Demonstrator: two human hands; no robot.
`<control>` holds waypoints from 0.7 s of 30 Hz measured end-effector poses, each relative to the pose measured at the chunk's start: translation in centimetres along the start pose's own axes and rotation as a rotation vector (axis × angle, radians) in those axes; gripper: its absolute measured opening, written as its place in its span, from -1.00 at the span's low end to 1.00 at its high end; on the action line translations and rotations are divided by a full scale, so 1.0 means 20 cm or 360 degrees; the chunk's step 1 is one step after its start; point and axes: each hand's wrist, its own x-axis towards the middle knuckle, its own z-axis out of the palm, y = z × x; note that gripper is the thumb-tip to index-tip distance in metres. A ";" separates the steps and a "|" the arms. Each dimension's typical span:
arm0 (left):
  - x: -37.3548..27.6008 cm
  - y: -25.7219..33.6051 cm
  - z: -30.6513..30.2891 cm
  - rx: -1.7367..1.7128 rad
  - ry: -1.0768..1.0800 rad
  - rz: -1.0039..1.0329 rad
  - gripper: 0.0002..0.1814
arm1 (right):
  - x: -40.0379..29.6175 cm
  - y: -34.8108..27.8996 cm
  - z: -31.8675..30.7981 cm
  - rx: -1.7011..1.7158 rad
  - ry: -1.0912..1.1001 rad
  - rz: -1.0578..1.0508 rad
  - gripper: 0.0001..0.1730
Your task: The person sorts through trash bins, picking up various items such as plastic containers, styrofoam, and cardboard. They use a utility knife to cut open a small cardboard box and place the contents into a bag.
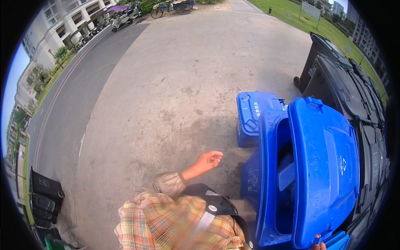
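Observation:
Fingertips of my right hand hook over the handle at the near corner of a blue plastic lid; the rest of that hand is cut off by the picture's edge. The lid stands tilted up from a large blue wheeled bin. Through the gap, a flat blue piece shows in the dark interior. My left hand hangs over the pavement to the left of the bin, loosely curled with nothing in it. Below it are my plaid shirt and a dark item with a white button.
A smaller blue bin with a closed lid stands just beyond. Several black wheeled bins line the right side, and more black bins stand at lower left. Concrete pavement meets an asphalt road. Scooters and a cargo tricycle are farther off.

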 end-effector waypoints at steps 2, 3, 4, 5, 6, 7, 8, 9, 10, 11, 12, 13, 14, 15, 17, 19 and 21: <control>-0.06 0.03 0.10 -0.0099 -0.0001 0.0062 -0.68 | 0.03 -0.02 0.05 -0.0143 0.0205 0.0167 -0.65; -0.10 0.05 0.13 -0.0124 0.0023 0.0144 -0.69 | 0.04 -0.01 0.05 -0.0234 0.0331 0.0242 -0.67; -0.16 0.08 0.15 -0.0108 0.0028 0.0172 -0.70 | 0.06 0.00 0.06 -0.0316 0.0443 0.0324 -0.66; -0.22 0.14 0.15 -0.0078 0.0022 0.0198 -0.71 | 0.08 -0.03 0.11 -0.0345 0.0356 0.0294 -0.66; -0.27 0.01 0.14 -0.0037 -0.0009 0.0234 -0.72 | 0.03 0.07 0.21 -0.0379 0.0395 0.0196 -0.67; -0.34 -0.01 0.13 -0.0045 0.0011 0.0261 -0.74 | 0.02 0.07 0.28 -0.0422 0.0405 0.0109 -0.68; -0.41 -0.04 0.12 -0.0052 0.0030 0.0289 -0.75 | 0.00 0.06 0.35 -0.0461 0.0417 0.0019 -0.68; -0.49 -0.10 0.10 -0.0074 0.0061 0.0326 -0.76 | -0.03 0.06 0.44 -0.0500 0.0421 -0.0094 -0.68; -0.57 -0.13 0.07 -0.0158 0.0052 0.0319 -0.78 | -0.07 0.06 0.52 -0.0531 0.0389 -0.0205 -0.68; -0.66 -0.18 0.02 -0.0132 0.0109 0.0270 -0.78 | -0.12 0.06 0.60 -0.0589 0.0353 -0.0311 -0.67; -0.75 -0.24 -0.02 -0.0110 0.0162 0.0227 -0.79 | -0.17 0.06 0.68 -0.0642 0.0324 -0.0434 -0.66; -0.83 -0.32 -0.07 -0.0079 0.0210 0.0185 -0.79 | -0.22 0.06 0.76 -0.0717 0.0294 -0.0541 -0.64; -0.91 -0.42 -0.11 -0.0078 0.0280 0.0108 -0.79 | -0.27 0.05 0.84 -0.0819 0.0262 -0.0649 -0.63; -0.99 -0.56 -0.14 -0.0081 0.0351 0.0032 -0.79 | -0.32 0.05 0.92 -0.0914 0.0202 -0.0768 -0.61; -1.15 -0.93 -0.23 -0.0030 0.0440 -0.0107 -0.80 | -0.40 0.09 1.08 -0.0960 -0.0051 -0.1023 -0.56; -1.33 -1.42 -0.31 0.0083 0.0441 -0.0552 -0.77 | -0.44 0.29 1.30 -0.0619 -0.0773 -0.1134 -0.63; -1.74 -2.30 -0.13 0.0722 0.0570 -0.1102 -0.70 | -0.45 0.51 1.62 -0.1099 -0.1585 -0.0701 -0.69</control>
